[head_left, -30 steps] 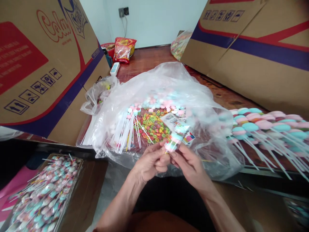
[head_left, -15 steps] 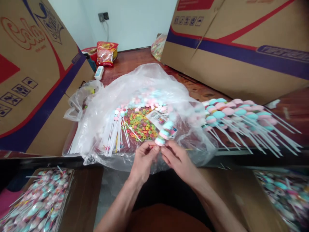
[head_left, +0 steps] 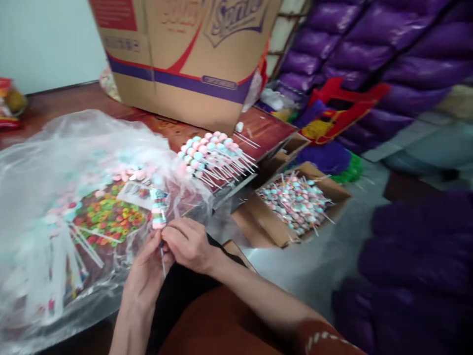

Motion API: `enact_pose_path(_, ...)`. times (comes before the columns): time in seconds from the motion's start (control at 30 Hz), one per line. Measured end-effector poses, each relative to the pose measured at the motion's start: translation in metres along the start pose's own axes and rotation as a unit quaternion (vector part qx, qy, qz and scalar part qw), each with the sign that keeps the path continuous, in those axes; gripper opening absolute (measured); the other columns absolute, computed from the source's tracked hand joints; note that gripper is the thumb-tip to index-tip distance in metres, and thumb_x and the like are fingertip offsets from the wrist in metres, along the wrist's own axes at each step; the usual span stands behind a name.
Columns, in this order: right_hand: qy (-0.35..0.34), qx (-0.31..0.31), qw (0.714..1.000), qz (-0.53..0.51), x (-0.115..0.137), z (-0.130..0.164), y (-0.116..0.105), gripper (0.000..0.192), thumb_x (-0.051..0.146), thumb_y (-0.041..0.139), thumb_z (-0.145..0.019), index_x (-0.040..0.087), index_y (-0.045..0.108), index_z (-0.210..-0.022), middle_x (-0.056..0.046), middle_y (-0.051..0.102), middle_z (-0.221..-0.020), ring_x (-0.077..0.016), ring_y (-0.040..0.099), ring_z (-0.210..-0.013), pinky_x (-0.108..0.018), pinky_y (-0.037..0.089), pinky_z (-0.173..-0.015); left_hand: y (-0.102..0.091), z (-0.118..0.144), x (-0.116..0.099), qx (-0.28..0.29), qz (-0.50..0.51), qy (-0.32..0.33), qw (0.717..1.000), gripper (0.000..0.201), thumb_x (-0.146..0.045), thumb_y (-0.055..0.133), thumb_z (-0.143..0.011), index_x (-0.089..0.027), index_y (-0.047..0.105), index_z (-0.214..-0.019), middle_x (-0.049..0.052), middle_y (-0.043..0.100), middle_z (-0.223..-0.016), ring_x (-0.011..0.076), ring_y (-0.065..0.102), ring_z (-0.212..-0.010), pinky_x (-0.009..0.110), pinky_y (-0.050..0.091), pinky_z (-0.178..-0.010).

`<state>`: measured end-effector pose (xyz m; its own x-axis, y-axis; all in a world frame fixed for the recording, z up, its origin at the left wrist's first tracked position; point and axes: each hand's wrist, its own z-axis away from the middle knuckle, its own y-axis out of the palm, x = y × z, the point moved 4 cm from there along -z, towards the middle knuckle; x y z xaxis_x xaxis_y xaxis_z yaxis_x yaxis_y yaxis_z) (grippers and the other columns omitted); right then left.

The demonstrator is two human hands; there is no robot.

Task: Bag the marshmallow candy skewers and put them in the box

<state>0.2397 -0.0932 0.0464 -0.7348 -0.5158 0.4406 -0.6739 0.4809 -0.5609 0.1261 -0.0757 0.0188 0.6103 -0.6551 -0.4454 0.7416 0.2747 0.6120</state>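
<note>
A marshmallow stick (head_left: 158,214) in pink, white and blue layers stands upright between my hands, with a shiny clear wrapper over it. My left hand (head_left: 150,256) is closed round the base and the white stick below the marshmallows. Pinching at the same spot from the right, my right hand (head_left: 188,244) has its fingertips at the wrapper's lower end. Just behind lie a printed packet (head_left: 135,195) and a heap of coloured ring candies (head_left: 107,212) on a clear plastic bag (head_left: 74,128). White sticks (head_left: 70,256) and loose marshmallows (head_left: 129,172) lie there too.
Several marshmallow sticks (head_left: 214,153) are stacked at the table's right edge. Below, an open carton (head_left: 254,222) on the floor holds many wrapped ones. A large cardboard box (head_left: 177,103) stands at the back of the table. Purple bundles (head_left: 340,54) are piled at right.
My view has swung to the right, bringing the floor carton and purple bundles into sight. A clear wrapper now shows over the marshmallow stick, and both hands remain closed at its base.
</note>
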Motion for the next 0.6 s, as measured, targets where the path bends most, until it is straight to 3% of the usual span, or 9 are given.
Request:
enact_pose_path(0.13,0.125,-0.022,0.992,-0.012,-0.009,0.007,-0.010,0.028,0.023,0.032,-0.103,0.018,0.057,-0.092,-0.006,0.063,-0.080,-0.0177,0.059,-0.073,-0.030,0.049,-0.070,0.017,0.002,0.008,0.034,-0.053,0.042,0.997,0.011,-0.024,0.069,-0.087,-0.015,0.072,-0.092,0.004,0.070,-0.089,0.0126,0.066,-0.074,0.022,0.057,-0.067)
enact_pose_path(0.27,0.192,-0.009,0.978,-0.075,-0.017,0.017,-0.031,0.022,0.024,0.034,-0.103,0.020,0.053,-0.092,-0.006,0.061,-0.085,-0.0177,0.060,-0.077,-0.029,0.049,-0.073,0.044,0.003,0.018,0.121,-0.101,-0.029,0.987,0.052,-0.061,0.063,-0.084,-0.012,0.074,-0.099,0.013,0.071,-0.100,0.0247,0.066,-0.095,0.036,0.058,-0.087)
enact_pose_path(0.33,0.171,-0.010,0.981,-0.090,-0.019,0.023,-0.044,0.021,0.025,0.034,-0.103,0.020,0.052,-0.092,-0.007,0.062,-0.085,-0.0188,0.061,-0.081,-0.030,0.050,-0.076,0.054,0.000,0.021,0.119,-0.129,-0.038,0.984,0.051,-0.060,0.063,-0.085,-0.012,0.075,-0.099,0.013,0.071,-0.097,0.0260,0.065,-0.097,0.039,0.056,-0.090)
enact_pose_path(0.4,0.170,-0.015,0.980,-0.103,-0.023,0.031,-0.057,0.021,0.024,0.034,-0.102,0.021,0.051,-0.091,-0.007,0.062,-0.085,-0.0191,0.061,-0.082,-0.031,0.050,-0.077,0.060,-0.003,0.024,0.099,-0.166,0.000,0.981,0.046,-0.057,0.064,-0.084,-0.013,0.076,-0.089,0.013,0.072,-0.101,0.0248,0.065,-0.098,0.036,0.055,-0.090)
enact_pose_path(0.5,0.250,-0.049,0.959,-0.122,-0.038,0.048,-0.076,0.019,0.022,0.038,-0.101,0.021,0.050,-0.087,-0.004,0.060,-0.082,-0.0165,0.058,-0.076,-0.028,0.049,-0.073,0.064,-0.006,0.037,0.106,-0.263,0.093,0.954,0.054,-0.065,0.064,-0.081,-0.014,0.075,-0.072,0.013,0.070,-0.115,0.0246,0.062,-0.105,0.030,0.053,-0.089)
enact_pose_path(0.6,0.312,-0.094,0.938,-0.118,-0.052,0.065,-0.091,0.018,0.021,0.041,-0.100,0.021,0.052,-0.085,-0.003,0.059,-0.081,-0.0150,0.056,-0.073,-0.027,0.047,-0.071,0.062,-0.008,0.068,0.112,-0.371,0.097,0.917,0.052,-0.065,0.063,-0.082,-0.015,0.075,-0.073,0.011,0.072,-0.101,0.0234,0.061,-0.101,0.028,0.050,-0.088)
